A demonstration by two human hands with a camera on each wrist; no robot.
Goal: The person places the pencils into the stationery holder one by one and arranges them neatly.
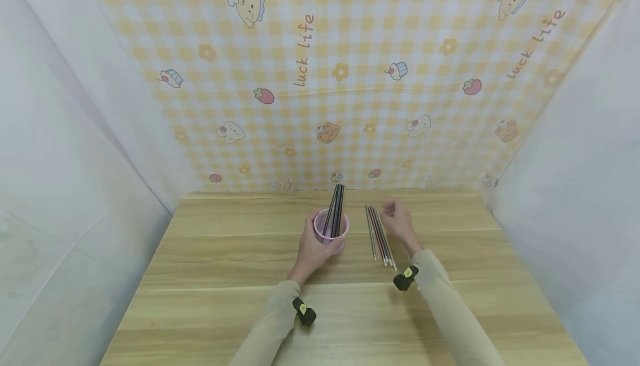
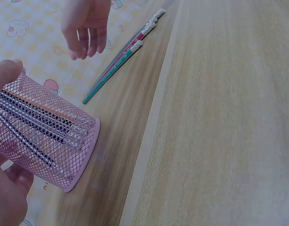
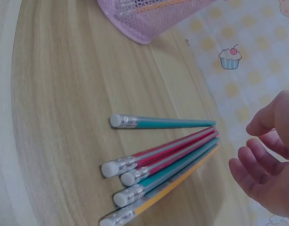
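A pink mesh pencil cup [image 1: 338, 248] is held by my left hand [image 1: 311, 252], its fingers and thumb wrapped around the side. Dark pencils [image 1: 339, 207] and an orange one stand inside, leaning toward the back; their lower ends show through the mesh [image 2: 50, 136]. To the right of the cup, a bundle of pencils [image 1: 378, 235] lies on the table: teal, red and orange, with white erasers [image 3: 112, 168] toward me. My right hand [image 1: 398, 221] hovers by their far ends, fingers loosely bent and holding nothing, apart from the pencils in the right wrist view.
The wooden table [image 1: 225, 255] meets a yellow checked cloth [image 1: 300, 110] with cartoon prints at its back edge. White sheets [image 1: 65, 188] hang at the left and right sides. A small black wrist camera [image 1: 304, 313] is strapped to each sleeve.
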